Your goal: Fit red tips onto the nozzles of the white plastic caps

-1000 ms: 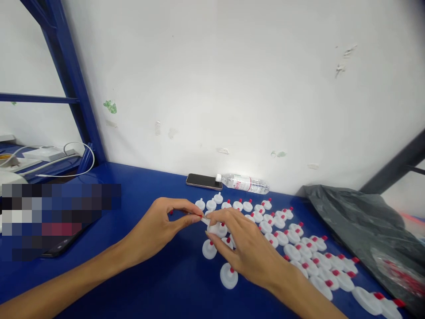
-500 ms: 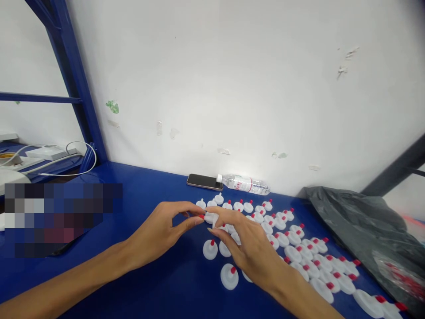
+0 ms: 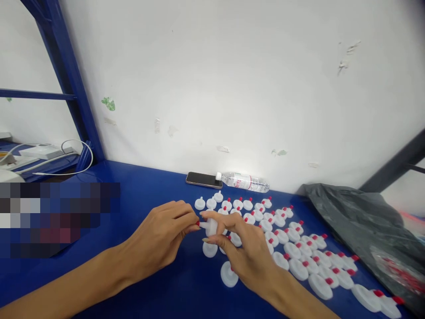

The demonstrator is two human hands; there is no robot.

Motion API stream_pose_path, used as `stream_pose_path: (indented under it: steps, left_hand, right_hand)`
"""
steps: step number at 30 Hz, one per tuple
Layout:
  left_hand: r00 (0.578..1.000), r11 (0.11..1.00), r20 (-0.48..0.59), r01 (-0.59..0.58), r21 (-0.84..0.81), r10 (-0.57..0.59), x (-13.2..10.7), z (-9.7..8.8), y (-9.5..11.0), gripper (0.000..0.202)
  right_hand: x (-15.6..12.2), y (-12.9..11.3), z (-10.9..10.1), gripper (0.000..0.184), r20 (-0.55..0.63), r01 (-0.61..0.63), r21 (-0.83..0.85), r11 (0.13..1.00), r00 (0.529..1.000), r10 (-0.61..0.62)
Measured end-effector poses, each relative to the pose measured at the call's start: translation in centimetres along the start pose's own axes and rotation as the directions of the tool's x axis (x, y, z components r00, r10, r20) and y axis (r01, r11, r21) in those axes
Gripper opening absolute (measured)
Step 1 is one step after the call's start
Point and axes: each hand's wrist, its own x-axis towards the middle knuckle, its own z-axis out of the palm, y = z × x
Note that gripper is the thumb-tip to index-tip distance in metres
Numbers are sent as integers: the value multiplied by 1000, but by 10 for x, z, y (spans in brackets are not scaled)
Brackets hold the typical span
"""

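Between thumb and fingers, my right hand (image 3: 244, 241) grips a white plastic nozzle cap (image 3: 211, 227) by its round base, with the spout turned left. My left hand (image 3: 166, 232) pinches a small red tip (image 3: 198, 223) at the end of that spout. Both hands are closed and held above the blue table (image 3: 142, 288). Many white nozzle caps with red tips (image 3: 320, 285) stand on the table beneath and to the right of my right hand. Three white caps without red tips (image 3: 199, 203) sit just beyond my hands.
A phone (image 3: 203, 180) and a clear water bottle (image 3: 245, 182) lie along the wall. At the right is a dark grey plastic bag (image 3: 358, 221), with a clear packet of red pieces (image 3: 396, 270) on it. White cables and boxes (image 3: 44, 152) are at the far left.
My left hand has closed more tightly around the red tip, its fingers now curled in. The cap has come slightly lower, its spout pointing left. The view has shifted slightly.
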Motion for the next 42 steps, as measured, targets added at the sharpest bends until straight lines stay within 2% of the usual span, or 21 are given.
stream_pose_path:
  steps: [5,8,10,13,15,19,21,23,25,27,28,29,31,34,35,37,39,41,42]
  left_hand:
    - [994,987,18,-106,122,104,0,-4,-3,26]
    - [990,985,35,-139,102,136,1,-6,-4,27]
    - [989,987,22,-144,72,143,1,-8,-4,27]
    - [992,990,16,-129,52,128,0,-10,-4,27]
    - [992,991,39,-119,58,117,0,-11,-4,28]
    - [993,991,52,-112,66,109,-2,-10,-5,29]
    - [994,993,54,-97,71,94,-2,-9,-4,28]
    - [995,994,64,-85,75,81,-1,-10,-4,27]
    - [995,994,77,-73,77,67,-1,-11,-3,27]
    - [994,995,92,-64,80,56,-1,-11,-4,28]
    - [994,995,100,-60,79,52,-1,-11,-5,28]
    - [993,995,106,-56,79,47,-1,-11,-6,29]
    - [992,996,115,-50,72,42,-3,-10,-8,30]
    - [993,997,115,-33,62,26,-5,-8,-10,32]
    - [993,998,113,-28,61,21,-5,-8,-10,32]
    - [994,998,112,-22,61,16,-5,-7,-9,31]
    - [992,998,125,-21,63,13,-5,-8,-8,29]
    - [989,997,146,-16,70,6,-4,-10,-8,30]
    - [987,997,159,-12,76,0,-3,-11,-8,30]
  right_hand:
    - [0,-6,4,17,9,-113,82,990,994,113]
    - [-1,-8,6,17,22,-162,98,982,987,161]
    - [-3,-7,9,16,19,-143,108,984,990,142]
    - [-6,-4,12,18,3,-35,97,995,999,35]
    - [-6,-2,13,22,1,80,23,997,997,-80]
    - [-4,0,13,32,7,299,-177,938,953,-302]
    - [-3,-2,13,33,-4,333,-206,920,940,-341]
    - [-2,-5,14,29,-16,263,-147,954,963,-268]
    - [-3,-8,16,23,-25,114,-36,993,993,-115]
    - [-3,-9,18,20,-23,7,36,999,1000,-6]
    - [-4,-9,18,20,-18,-6,35,999,1000,7]
    - [-4,-9,18,21,-11,4,11,1000,1000,-4]
    - [-4,-7,17,24,-7,106,-89,990,994,-107]
    - [-4,-5,15,30,10,305,-241,921,950,-312]
    - [-4,-5,15,30,17,335,-257,907,940,-342]
    - [-5,-7,16,27,1,264,-198,944,963,-270]
    - [-4,-10,20,21,-23,48,-37,998,999,-49]
    - [-3,-13,24,17,-25,-152,128,980,987,156]
    - [-2,-14,24,18,-25,-205,177,963,977,212]
